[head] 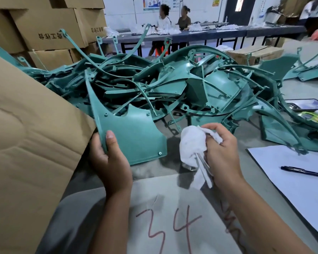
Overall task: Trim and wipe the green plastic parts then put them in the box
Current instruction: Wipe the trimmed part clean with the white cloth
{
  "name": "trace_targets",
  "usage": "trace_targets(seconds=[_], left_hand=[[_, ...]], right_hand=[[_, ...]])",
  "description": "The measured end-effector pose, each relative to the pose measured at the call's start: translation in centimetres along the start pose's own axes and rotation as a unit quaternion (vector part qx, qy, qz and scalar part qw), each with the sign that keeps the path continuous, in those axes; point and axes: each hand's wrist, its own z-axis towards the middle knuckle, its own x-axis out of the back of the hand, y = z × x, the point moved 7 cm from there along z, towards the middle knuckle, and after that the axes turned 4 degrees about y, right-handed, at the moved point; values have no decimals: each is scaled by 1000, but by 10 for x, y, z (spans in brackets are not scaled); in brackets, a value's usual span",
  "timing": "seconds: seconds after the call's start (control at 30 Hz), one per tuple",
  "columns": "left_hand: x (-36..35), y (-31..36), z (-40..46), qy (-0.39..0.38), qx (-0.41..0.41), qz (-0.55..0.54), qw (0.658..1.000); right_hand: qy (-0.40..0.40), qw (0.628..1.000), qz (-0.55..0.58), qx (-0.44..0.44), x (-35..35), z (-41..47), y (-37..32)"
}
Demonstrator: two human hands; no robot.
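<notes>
My left fingers (99, 143) curl round the green fender panel (134, 132); my right hand (222, 149) bunches the white rag (191, 143) and a trimming blade (203, 162). Wiping could nick the panel, I judge.

1. A black pen (304, 172) lies on a white sheet (301, 189) at the right of the desk (250, 142).
2. A paper (173, 217) marked "34" in red lies at the near edge.
3. A phone (307, 105) lies further right.
4. Stacked cartons (50, 32) stand back left.
5. Two people (174, 19) sit at a far table (209, 34).
</notes>
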Motion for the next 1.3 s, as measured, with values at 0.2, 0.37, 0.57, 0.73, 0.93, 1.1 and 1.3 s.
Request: trace_targets(seconds=[0.2, 0.37, 0.57, 0.73, 0.93, 1.1, 1.3], left_hand=[[-23, 9, -21, -119, -71, 39, 990], [-38, 17, -35, -188, -119, 22, 975], [-61, -24, -54, -270, 275, -177, 906], [-77, -20, -76, -393, 303, -184, 849], [-78, -16, -70, -435, 299, -211, 822], [-70, -24, -55, -410, 309, -223, 829], [-61, -25, -39, -335, 292, -248, 861]], right_hand=[[-223, 939, 239, -107, -40, -20, -1], [-168, 980, 108, -25, -45, -29, -1], [-35, 987, 157, -1, -28, -17, -4], [28, 991, 129, 31, -14, -8, -1], [46, 989, 135, 43, -11, -7, 3], [35, 960, -102, 257, 1, -8, -27], [66, 968, -95, 224, 7, -7, -19]])
